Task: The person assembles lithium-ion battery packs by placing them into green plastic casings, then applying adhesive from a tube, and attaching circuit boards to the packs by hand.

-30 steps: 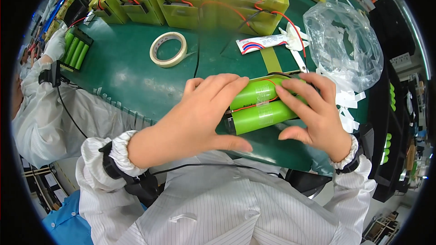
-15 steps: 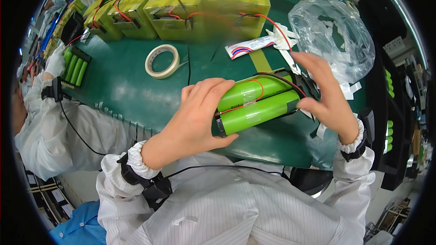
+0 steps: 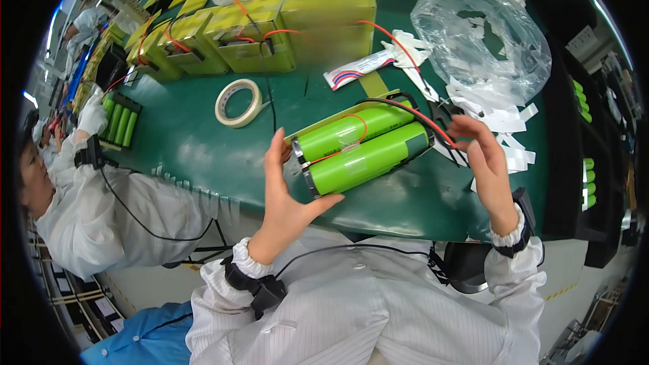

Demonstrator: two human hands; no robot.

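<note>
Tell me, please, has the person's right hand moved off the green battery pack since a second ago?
Yes. The right hand has slid rightward off the green battery pack to its wire end, toward the white paper strips.
</note>
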